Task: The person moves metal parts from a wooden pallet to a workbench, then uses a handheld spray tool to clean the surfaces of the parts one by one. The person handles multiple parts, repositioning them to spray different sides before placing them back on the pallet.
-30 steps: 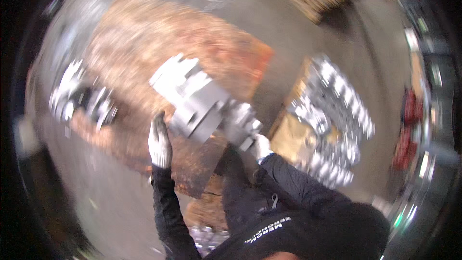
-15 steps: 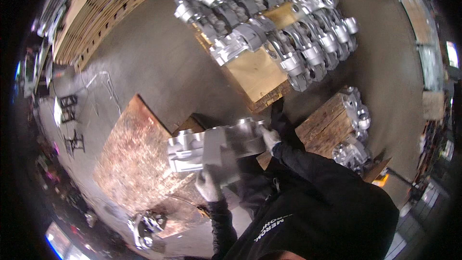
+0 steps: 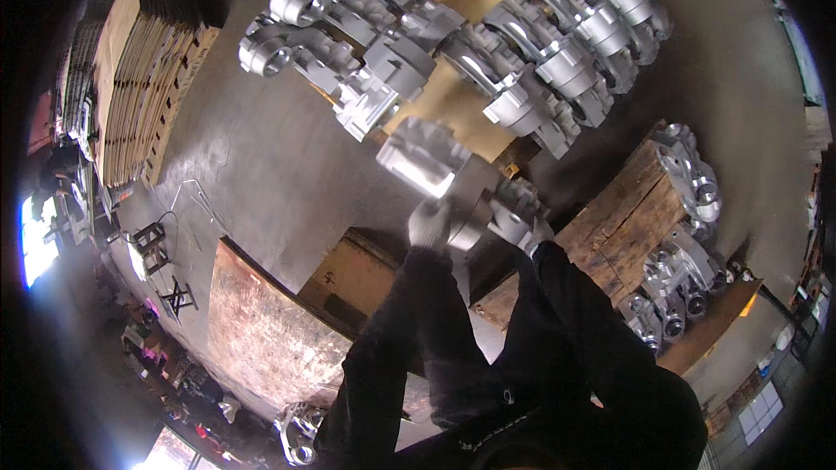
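Note:
A silvery metal casting (image 3: pixel 423 155), blurred by motion, is held out in front of me above the floor. My left hand (image 3: pixel 429 224), in a pale glove, grips its near left side. My right hand (image 3: pixel 540 231), gloved too, is closed on its right end; some fingers are hidden behind the metal. Just beyond the casting lies a cardboard-topped stack (image 3: pixel 453 126). Rows of similar castings (image 3: pixel 535 78) rest on it, and one single casting (image 3: pixel 383 78) lies near its left front part.
To my left stands a worn metal-topped table (image 3: pixel 261 313) with a wooden box (image 3: pixel 353 274) beside it. On the right, a wooden bench (image 3: pixel 623 209) has more castings (image 3: pixel 675 274) along its far side. Stacked cardboard sheets (image 3: pixel 144 78) stand at the far left.
The casting has gone from over the worn table's edge outward to the cardboard-topped stack, both hands still on it. My view has shifted, bringing the stack closer.

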`<state>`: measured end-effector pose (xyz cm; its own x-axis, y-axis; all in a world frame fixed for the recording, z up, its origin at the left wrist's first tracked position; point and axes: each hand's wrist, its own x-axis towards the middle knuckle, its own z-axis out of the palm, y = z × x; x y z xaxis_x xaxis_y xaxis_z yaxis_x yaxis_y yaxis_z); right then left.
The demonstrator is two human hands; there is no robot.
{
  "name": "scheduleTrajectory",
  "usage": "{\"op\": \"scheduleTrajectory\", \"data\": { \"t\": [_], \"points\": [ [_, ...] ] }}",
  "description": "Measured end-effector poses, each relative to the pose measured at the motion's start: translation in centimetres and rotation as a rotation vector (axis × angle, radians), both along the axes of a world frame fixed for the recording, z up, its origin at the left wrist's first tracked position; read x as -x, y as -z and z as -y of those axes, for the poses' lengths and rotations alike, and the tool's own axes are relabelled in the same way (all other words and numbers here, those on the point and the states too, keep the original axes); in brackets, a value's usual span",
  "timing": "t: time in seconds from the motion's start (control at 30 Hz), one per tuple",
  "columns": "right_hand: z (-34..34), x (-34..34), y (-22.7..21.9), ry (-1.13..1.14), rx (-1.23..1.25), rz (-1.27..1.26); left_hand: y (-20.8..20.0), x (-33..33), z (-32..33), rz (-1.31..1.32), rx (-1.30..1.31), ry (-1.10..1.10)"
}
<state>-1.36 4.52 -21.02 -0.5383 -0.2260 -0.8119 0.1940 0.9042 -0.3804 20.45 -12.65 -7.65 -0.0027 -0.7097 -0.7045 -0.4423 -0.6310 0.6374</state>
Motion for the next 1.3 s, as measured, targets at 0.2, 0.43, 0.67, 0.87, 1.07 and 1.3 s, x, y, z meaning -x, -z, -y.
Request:
{"op": "scheduleTrajectory", "data": {
  "t": [0.2, 0.43, 0.67, 0.87, 1.07, 1.3],
  "points": [
    [1.2, 3.4, 7.5, -0.208, 0.05, -0.015, 0.6, 8.1, 6.2, -0.005, -0.029, 0.114],
    [2.1, 3.8, 15.3, 0.003, 0.058, 0.102, 5.5, 8.0, 8.0, -0.136, -0.034, 0.058],
    [6.8, 1.0, 10.3, -0.842, -0.052, -0.065, 3.5, 6.1, 8.6, 0.023, 0.015, 0.074],
    [6.8, 7.6, 10.0, -0.739, -0.207, -0.125, 5.0, 9.7, 9.2, 0.181, 0.22, 0.363],
    [3.3, 12.3, 4.7, -0.324, -0.079, 0.112, -4.2, 6.9, 1.1, 0.303, 0.522, 0.174],
    [5.1, 4.2, -14.3, -0.146, 0.031, 0.223, -15.3, -14.7, -16.0, 0.509, 0.088, -0.025]
  ]
}}
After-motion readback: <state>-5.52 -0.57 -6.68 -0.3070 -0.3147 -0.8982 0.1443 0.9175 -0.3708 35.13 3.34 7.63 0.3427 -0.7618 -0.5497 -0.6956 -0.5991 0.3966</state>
